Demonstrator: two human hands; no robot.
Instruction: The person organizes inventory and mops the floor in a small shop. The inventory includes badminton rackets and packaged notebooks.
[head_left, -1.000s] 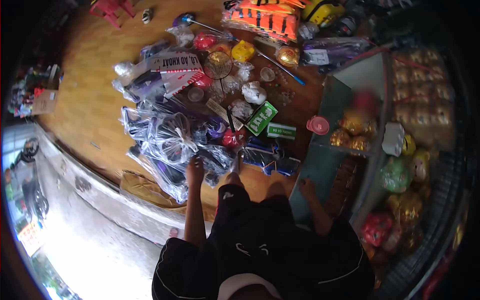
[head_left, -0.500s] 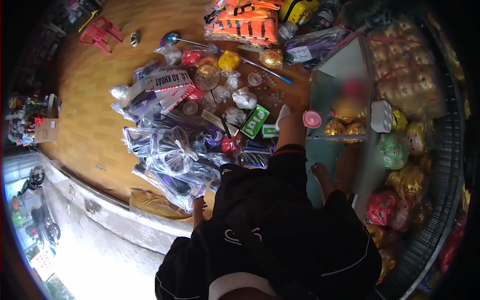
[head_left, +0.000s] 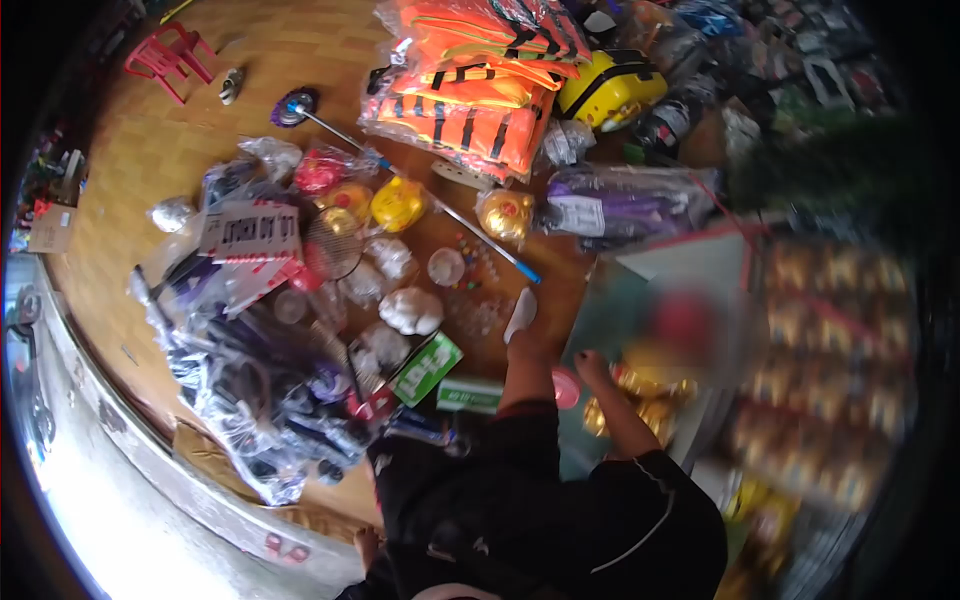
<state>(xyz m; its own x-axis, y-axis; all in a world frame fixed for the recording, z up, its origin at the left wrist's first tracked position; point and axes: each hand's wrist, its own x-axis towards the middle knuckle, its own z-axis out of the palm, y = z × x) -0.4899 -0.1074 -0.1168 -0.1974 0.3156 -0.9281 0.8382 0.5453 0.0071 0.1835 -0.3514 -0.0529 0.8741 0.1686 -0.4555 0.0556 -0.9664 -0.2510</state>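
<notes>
My right hand (head_left: 593,368) is stretched forward over the pale green panel of a case (head_left: 620,285), close to a pink bowl (head_left: 566,387) and shiny gold figures (head_left: 650,410). Blur hides how its fingers are set, and nothing is visible in it. Low at the left, my left hand (head_left: 367,543) hangs beside my dark clothing, its fingers loosely apart and holding nothing visible. Plastic-wrapped dark and purple goods (head_left: 250,370) lie beyond it. Ahead of my white-tipped foot (head_left: 520,315) lies a long mop handle (head_left: 465,218).
Orange packed vests (head_left: 460,130) and a yellow case (head_left: 612,88) stand ahead. Green boxes (head_left: 427,368), a yellow bag (head_left: 398,204) and a racket (head_left: 335,243) lie on the wooden floor. Wrapped gold figures (head_left: 820,370) fill the right. A red stool (head_left: 168,58) stands far left.
My view has shifted forward and right, so the floor goods appear lower and further left. My right hand has reached forward to beside the pink bowl. My left hand is further from the wrapped goods.
</notes>
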